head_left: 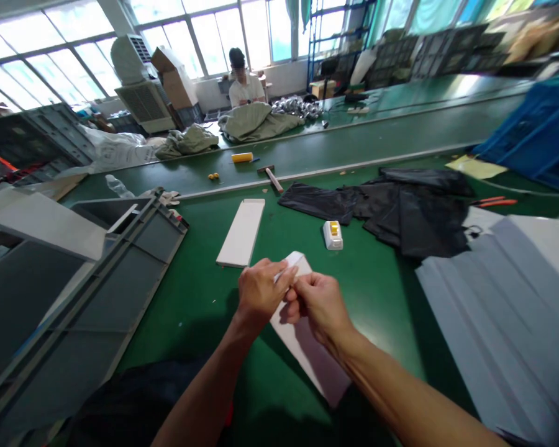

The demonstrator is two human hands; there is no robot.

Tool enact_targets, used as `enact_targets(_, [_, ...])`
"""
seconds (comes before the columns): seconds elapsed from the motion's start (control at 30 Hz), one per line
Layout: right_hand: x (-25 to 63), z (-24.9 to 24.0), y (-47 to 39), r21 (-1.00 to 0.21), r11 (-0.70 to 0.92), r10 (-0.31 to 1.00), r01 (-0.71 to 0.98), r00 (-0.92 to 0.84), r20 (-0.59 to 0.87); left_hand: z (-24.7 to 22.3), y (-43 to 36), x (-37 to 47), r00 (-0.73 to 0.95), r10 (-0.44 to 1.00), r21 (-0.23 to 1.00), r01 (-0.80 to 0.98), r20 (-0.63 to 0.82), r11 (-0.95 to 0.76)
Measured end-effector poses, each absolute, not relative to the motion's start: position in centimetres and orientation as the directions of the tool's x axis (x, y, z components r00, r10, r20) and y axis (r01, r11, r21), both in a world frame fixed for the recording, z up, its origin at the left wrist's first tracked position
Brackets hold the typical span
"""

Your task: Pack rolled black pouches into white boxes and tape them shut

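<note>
A long, narrow white box slants across the green table, its near end toward me. Over its far end lies my left hand, closed around the edge with the fingers along the top. My right hand is curled in a pinch at the same end, touching the box beside the left fingertips; whatever its fingertips pinch is hidden. Beyond my left hand, a second white box of similar shape lies flat. Past my right hand stands a small white dispenser with a yellow top.
Grey crates stand at left. Black plastic bags and a stack of grey sheets lie at right, near red-handled pliers. A hammer and yellow roll are farther back. A person sits across the table.
</note>
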State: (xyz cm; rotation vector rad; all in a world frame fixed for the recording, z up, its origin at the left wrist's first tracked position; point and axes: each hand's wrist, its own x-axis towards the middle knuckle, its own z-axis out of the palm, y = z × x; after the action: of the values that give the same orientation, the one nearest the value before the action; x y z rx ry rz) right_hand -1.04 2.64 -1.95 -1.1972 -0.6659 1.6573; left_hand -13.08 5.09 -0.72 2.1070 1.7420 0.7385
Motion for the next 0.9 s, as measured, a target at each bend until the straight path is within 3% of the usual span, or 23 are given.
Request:
enact_targets(0.1, [-1.4, -5.8, 1.1, -0.790, -0.565, 0.823, -0.237, -0.090, -0.561, -5.9, 2.8, -13.3, 0.137, 0.990, 0.666, 0.735, 0.040, -0.129])
enact_targets(0.2, [-1.6, -8.5, 0.1, -0.779, -0.613, 0.790, -0.132, -0.098, -0.605, -8.8, 1.2, -14.0, 0.057, 0.997, 0.744, 0.669, -0.051, 0.000])
enact_targets(0.43, [0.2, -7.4, 0.1, -0.810, -0.586, 0.809, 0.027, -0.031, -0.587, -7.7, 2.7, -13.1, 0.141, 0.990, 0.748, 0.659, -0.019, -0.080])
enact_targets(0.5, [1.6, -7.3, -1.1, -0.802, -0.574, 0.813, 0.165, -0.002, -0.582, -7.3, 3.1, -12.4, 0.149, 0.989, 0.722, 0.686, -0.011, -0.095])
enact_targets(0.63, [5.5, -7.8, -5.4, -0.624, -0.660, 0.727, 0.418, 0.148, -0.670, -6.4, 3.3, -11.5, 0.181, 0.981, 0.590, 0.800, -0.066, -0.107])
enact_targets(0.7, [8.2, -7.8, -7.0, -0.600, -0.644, 0.758, 0.474, 0.295, -0.581, -6.0, 3.3, -11.2, 0.218, 0.972, 0.518, 0.843, -0.084, -0.145])
enact_targets(0.77, [11.2, -7.6, -7.8, -0.643, -0.524, 0.851, 0.558, 0.386, -0.358, -5.4, 3.1, -10.6, 0.248, 0.965, 0.466, 0.865, -0.079, -0.185])
enact_targets(0.83, [14.0, -7.7, -8.2, -0.679, -0.371, 0.926, 0.633, 0.304, -0.223, -4.7, 2.6, -9.7, 0.272, 0.961, 0.436, 0.872, -0.053, -0.222])
enact_targets(0.9, [16.0, -8.3, -8.8, -0.722, -0.339, 0.933, 0.604, 0.116, -0.341, -3.9, 1.8, -8.6, 0.293, 0.956, 0.425, 0.868, -0.018, -0.258])
